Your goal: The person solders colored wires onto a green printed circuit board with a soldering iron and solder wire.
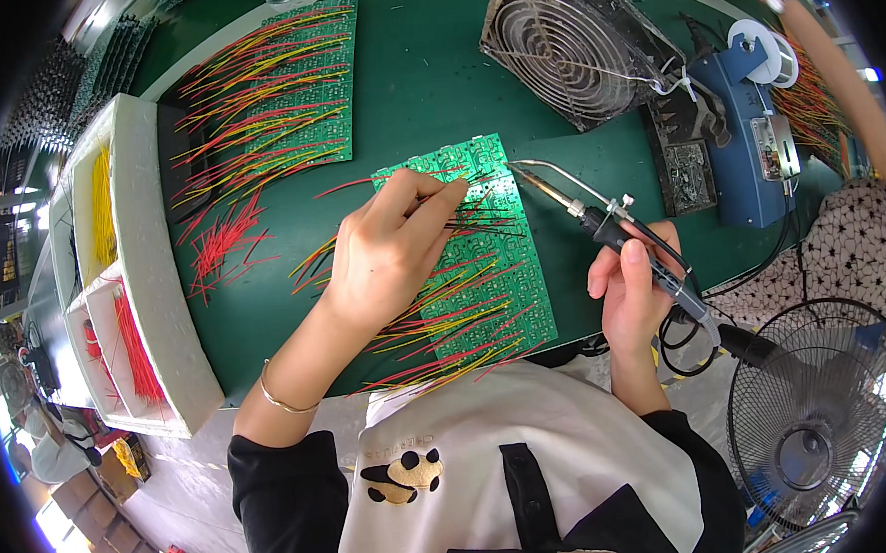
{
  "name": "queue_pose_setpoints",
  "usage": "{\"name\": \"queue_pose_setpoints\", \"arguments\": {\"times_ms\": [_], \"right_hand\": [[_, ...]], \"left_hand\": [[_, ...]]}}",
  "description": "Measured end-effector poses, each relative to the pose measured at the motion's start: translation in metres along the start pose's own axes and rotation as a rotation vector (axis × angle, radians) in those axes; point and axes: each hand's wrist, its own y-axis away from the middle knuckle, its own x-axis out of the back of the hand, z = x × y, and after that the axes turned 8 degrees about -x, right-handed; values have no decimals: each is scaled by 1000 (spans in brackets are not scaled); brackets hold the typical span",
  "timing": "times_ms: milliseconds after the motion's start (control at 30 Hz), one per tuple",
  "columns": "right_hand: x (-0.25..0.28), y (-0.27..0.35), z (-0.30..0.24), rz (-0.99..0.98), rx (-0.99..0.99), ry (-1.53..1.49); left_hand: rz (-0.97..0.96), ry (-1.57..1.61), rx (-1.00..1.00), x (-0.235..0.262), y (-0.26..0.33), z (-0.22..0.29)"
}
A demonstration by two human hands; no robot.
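A green circuit board panel [531, 272] lies on the green table in front of me, with red, yellow and black wires attached in rows. My left hand [386, 244] is over its upper left part, thumb and finger pinched on a thin red wire [343, 188]; the fingers hide the exact grip. My right hand [632, 292] is closed around a soldering iron [611, 233] with a curved metal tube beside its tip. The iron points up and left, its tip by the board's upper right edge. Loose red wires [229, 243] lie in a pile to the left.
A second wired board panel [348, 91] lies at the far left. A white foam box [180, 320] holds yellow and red wires. A dusty fan [566, 50] and a blue solder feeder [736, 141] with a white reel stand far right. Another person's arm [838, 66] shows there.
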Motion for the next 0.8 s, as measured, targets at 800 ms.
{"name": "queue_pose_setpoints", "arguments": {"times_ms": [800], "right_hand": [[2,-1,0,99,161,-94]], "left_hand": [[-107,-199,23,37,-9,8]]}}
